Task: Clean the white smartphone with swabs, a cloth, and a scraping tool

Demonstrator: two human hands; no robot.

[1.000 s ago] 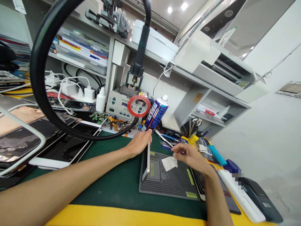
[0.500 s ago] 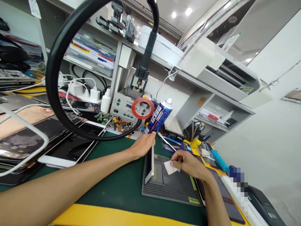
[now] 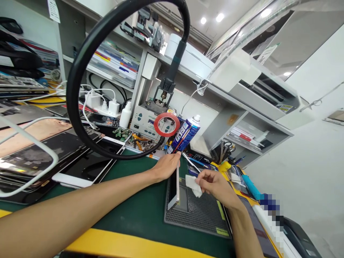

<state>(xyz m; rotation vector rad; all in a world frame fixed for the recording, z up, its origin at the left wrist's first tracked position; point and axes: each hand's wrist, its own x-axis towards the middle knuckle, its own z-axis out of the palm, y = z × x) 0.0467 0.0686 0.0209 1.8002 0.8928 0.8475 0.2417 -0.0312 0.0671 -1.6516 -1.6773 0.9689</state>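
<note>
My left hand [image 3: 167, 167] grips the top end of a phone [image 3: 174, 188], which stands on edge over a dark perforated pad [image 3: 197, 213]. The phone's dark side faces left and its light edge faces right. Right of it, my right hand [image 3: 212, 182] is closed on a white wipe [image 3: 194, 185], holding it between thumb and fingers above the pad. A white-tipped stick [image 3: 191, 163] reaches from near the spray can to my right hand; whether the fingers hold it is unclear.
A blue spray can [image 3: 185, 134] stands behind my left hand. A black hose [image 3: 72, 86] loops above the green mat [image 3: 129, 211]. Phones with white frames [image 3: 72, 180] lie left, beside a white cable [image 3: 55, 157]. A grey machine [image 3: 145, 122] stands behind.
The wipe has shifted slightly left and up, and its shape has changed, with more of it hanging from my right hand. The whole view has shifted a little.
</note>
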